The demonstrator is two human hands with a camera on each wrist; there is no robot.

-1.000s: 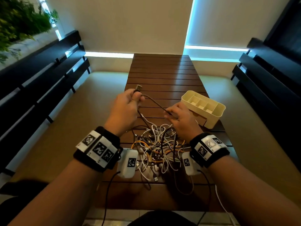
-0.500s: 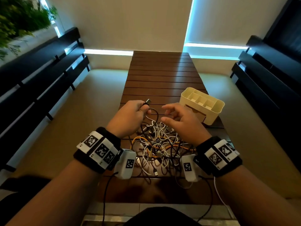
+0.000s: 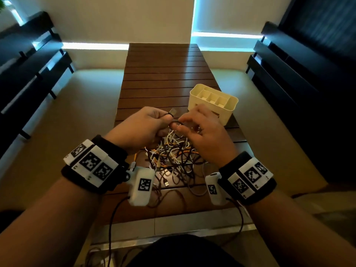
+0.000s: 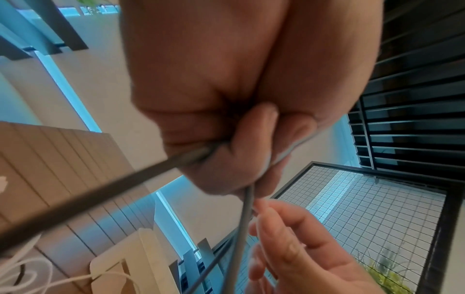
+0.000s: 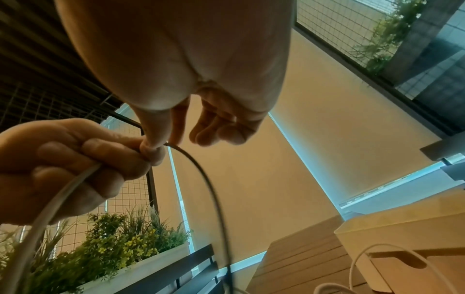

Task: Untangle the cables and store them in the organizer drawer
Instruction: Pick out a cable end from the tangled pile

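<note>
— Pinching, is it? What do the fingers have?

— The right hand point(image 3: 207, 135) nips a dark cable point(image 5: 201, 175) between thumb and forefinger tip, and its other fingers point(image 5: 216, 129) hang loosely bent, holding nothing. The left hand point(image 3: 141, 128) is a closed fist round the same dark cable, whose metal plug point(image 3: 172, 112) sticks up out of the fist's top. From the right wrist view a pale cable point(image 5: 50, 201) also runs out from under the left fingers.

— How close are the two hands?

— Touching or nearly so; the right thumb tip meets the left knuckles. The dark cable loops down from that spot.

— And the rest of the cables?

— A tangled pile point(image 3: 173, 157) of white, orange and dark leads lies on the slatted wooden table point(image 3: 163, 74), directly under both hands.

— The organizer?

— The cream organizer point(image 3: 229, 108) stands on the table just beyond the right hand, to the right of the pile, with its compartments open upward. No cable shows inside them.

— Anything round about?

— Dark slatted benches point(image 3: 28, 60) flank the table, and a planter point(image 5: 113, 256) of greenery shows past the left hand.
</note>
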